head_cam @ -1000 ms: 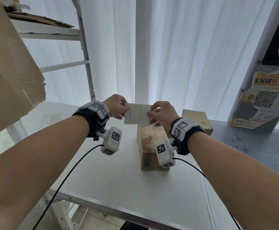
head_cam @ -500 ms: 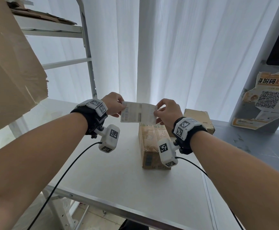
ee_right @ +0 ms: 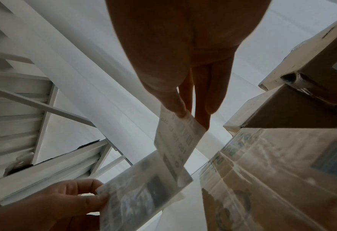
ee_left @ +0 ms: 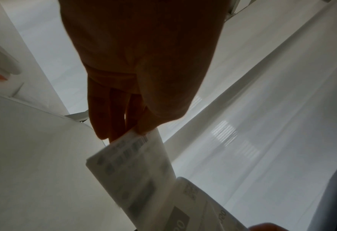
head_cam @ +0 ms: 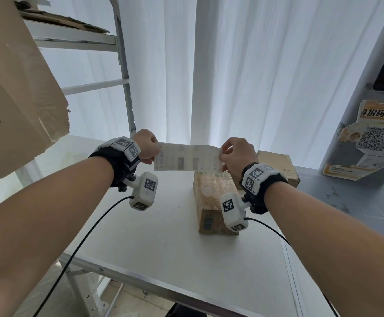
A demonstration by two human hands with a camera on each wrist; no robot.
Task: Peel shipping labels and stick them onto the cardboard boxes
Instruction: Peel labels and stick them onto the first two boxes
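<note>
A white printed shipping label sheet (head_cam: 186, 160) is stretched flat between both hands, above a tape-wrapped cardboard box (head_cam: 211, 195) on the white table (head_cam: 163, 236). My left hand (head_cam: 155, 154) pinches its left end and my right hand (head_cam: 221, 154) pinches its right end. The right wrist view shows two layers peeled apart and still joined in the middle. There my right hand (ee_right: 189, 118) holds the narrower strip (ee_right: 177, 137). My left hand (ee_right: 96, 193) holds the wider translucent layer (ee_right: 144, 187). From the left wrist, that hand's fingertips (ee_left: 144, 131) clamp the sheet (ee_left: 132, 164).
A second brown box (head_cam: 275, 163) stands behind the first, at the table's back right. A big cardboard box (head_cam: 15, 88) juts out from the metal shelf frame (head_cam: 123, 72) at upper left. White curtains hang behind. A poster with a QR code (head_cam: 369, 143) is on the right wall.
My hands have moved apart and risen slightly. The sheet between them has drawn out from a short folded piece into a long strip as its layers separate.
</note>
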